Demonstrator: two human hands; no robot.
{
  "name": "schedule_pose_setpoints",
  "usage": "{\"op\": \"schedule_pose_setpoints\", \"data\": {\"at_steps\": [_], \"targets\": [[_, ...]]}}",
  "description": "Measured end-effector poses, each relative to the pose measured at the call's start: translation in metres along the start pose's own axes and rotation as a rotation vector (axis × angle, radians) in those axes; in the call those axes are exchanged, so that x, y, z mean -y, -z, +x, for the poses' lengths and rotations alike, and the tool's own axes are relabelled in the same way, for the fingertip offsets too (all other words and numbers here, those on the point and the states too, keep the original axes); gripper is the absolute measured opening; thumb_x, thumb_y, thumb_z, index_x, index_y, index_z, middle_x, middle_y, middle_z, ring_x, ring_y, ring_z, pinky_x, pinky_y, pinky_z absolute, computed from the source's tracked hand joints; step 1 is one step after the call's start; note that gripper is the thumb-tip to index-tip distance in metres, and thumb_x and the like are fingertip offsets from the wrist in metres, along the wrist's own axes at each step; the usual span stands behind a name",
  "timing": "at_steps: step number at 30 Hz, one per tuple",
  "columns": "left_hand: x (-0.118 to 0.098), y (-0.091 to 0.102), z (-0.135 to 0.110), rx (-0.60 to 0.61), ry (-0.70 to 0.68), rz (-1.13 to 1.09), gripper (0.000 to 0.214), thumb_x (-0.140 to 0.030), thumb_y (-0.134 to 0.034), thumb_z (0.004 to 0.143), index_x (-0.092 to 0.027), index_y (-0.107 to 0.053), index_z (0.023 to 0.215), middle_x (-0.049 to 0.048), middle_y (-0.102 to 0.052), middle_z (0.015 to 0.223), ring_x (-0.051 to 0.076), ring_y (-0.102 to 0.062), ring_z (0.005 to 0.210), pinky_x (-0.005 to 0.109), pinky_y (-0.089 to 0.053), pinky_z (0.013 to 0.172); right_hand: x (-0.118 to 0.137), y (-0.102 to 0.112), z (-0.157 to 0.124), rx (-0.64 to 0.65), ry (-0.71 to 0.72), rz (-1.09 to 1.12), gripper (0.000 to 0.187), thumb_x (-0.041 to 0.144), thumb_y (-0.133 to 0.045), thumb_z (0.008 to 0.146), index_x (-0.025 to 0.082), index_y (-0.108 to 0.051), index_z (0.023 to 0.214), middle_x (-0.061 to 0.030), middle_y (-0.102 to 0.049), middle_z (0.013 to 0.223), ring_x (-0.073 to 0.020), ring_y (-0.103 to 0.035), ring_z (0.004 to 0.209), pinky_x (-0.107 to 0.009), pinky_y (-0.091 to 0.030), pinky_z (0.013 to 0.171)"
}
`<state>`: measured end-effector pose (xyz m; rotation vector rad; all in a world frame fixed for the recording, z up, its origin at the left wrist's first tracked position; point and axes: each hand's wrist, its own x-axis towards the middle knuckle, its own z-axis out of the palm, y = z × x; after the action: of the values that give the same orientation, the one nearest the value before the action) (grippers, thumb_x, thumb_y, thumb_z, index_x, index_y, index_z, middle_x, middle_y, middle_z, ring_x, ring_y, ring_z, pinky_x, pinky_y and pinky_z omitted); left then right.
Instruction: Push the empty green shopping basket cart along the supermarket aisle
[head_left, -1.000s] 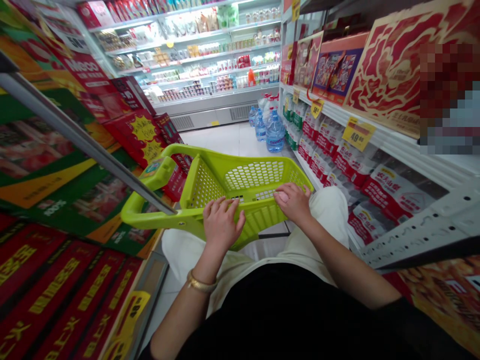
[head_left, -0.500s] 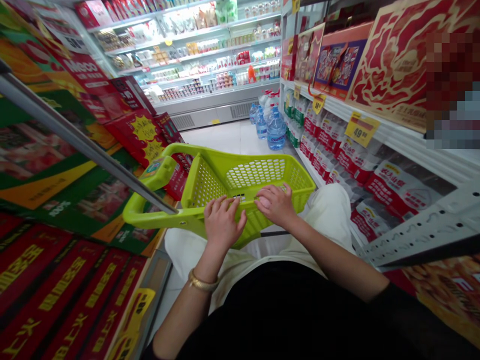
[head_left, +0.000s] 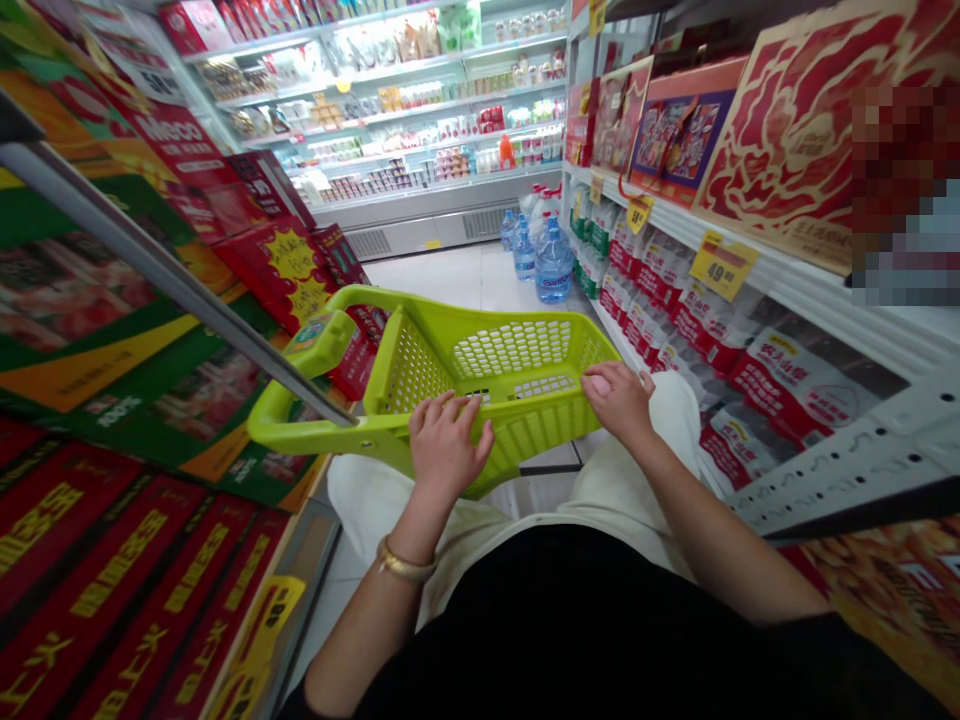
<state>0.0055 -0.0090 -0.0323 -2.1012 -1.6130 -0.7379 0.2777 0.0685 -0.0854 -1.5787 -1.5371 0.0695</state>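
- left hand (head_left: 448,447): palm down, fingers slightly spread and draped on the near rim of the basket (head_left: 536,412), thumb apart, no firm grip seen.
- right hand (head_left: 621,400): loosely curled at the rim's right end; cannot tell whether it has hold of anything.
- basket: green, in front of the knees (head_left: 671,410).
- bottles (head_left: 553,268): on the floor beyond it.

both hands (head_left: 448,445) palm-down and apart, fingers (head_left: 431,414) slightly bent, bare forearms (head_left: 727,525) forward
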Motion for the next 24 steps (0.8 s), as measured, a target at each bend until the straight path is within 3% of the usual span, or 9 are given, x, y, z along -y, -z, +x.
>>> {"op": "schedule_pose_setpoints", "data": {"at_steps": [12,17,24], "targets": [[-0.001,0.005,0.002,0.040,0.004,-0.011,0.033,-0.036,-0.058,0.093,-0.025,-0.072,0.121,0.0093,-0.076,0.112,0.032,-0.061,0.122,0.053,-0.036,0.110,0.059,-0.015,-0.026,0.169,0.270,0.017,0.014,0.038,-0.065,0.093,0.030,-0.074,0.099,-0.0032,-0.073,0.116,-0.0234,-0.064,0.108,-0.051,-0.017,0.115],[0.000,0.001,0.001,0.031,0.019,-0.031,0.035,-0.035,-0.059,0.092,-0.025,-0.072,0.122,0.0102,-0.076,0.112,0.033,-0.061,0.122,0.055,-0.035,0.112,0.045,-0.009,-0.021,0.150,0.250,0.015,0.015,0.037,-0.063,0.093,0.030,-0.074,0.100,-0.0031,-0.073,0.116,-0.0239,-0.064,0.108,-0.051,-0.016,0.116],[-0.001,0.001,0.000,0.008,-0.007,0.010,0.033,-0.035,-0.058,0.093,-0.023,-0.072,0.120,0.0098,-0.076,0.111,0.032,-0.062,0.120,0.051,-0.036,0.110,0.011,0.001,-0.008,0.055,0.085,-0.003,0.024,0.043,-0.057,0.094,0.026,-0.074,0.094,-0.0060,-0.073,0.113,-0.0264,-0.063,0.105,-0.056,-0.019,0.112]]}}
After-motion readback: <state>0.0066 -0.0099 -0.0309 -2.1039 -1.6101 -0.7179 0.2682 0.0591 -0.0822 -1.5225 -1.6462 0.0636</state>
